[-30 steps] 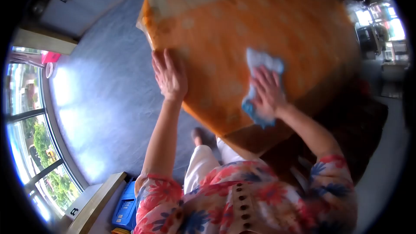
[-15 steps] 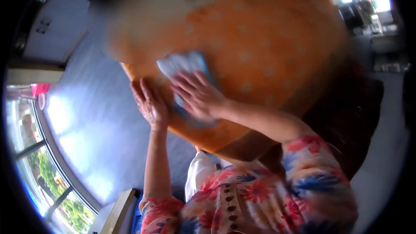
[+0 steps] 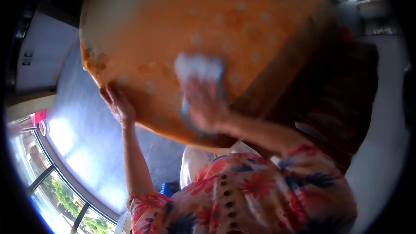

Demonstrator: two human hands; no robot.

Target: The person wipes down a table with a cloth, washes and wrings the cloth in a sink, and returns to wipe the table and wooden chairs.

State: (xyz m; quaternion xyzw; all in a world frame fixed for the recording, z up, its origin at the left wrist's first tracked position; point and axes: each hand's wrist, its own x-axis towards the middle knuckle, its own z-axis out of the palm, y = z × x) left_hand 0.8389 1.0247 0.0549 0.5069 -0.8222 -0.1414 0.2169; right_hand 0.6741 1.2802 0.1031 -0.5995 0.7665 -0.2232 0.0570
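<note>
An orange patterned cover [image 3: 169, 30] lies over the table in front of me. My left hand [image 3: 119, 107] rests at its left edge, fingers spread and holding nothing. Near the middle of the cover, my right hand [image 3: 204, 104] presses on a white and light-blue cloth [image 3: 199, 66]. The cloth sticks out past the fingertips and at the hand's left side. Motion smears the right hand and the cloth, and the palm hides part of the cloth.
A dark brown seat [image 3: 333, 99] stands right of the table. White cabinets [image 3: 41, 54] are at the upper left, a window [image 3: 65, 195] at the lower left. A pink object [image 3: 38, 117] sits near the window. Grey floor [image 3: 86, 104] shows left of the table.
My right hand has moved with the cloth, first left towards my left hand, then slightly right again. My left hand remains on the cover's edge, and the view has shifted.
</note>
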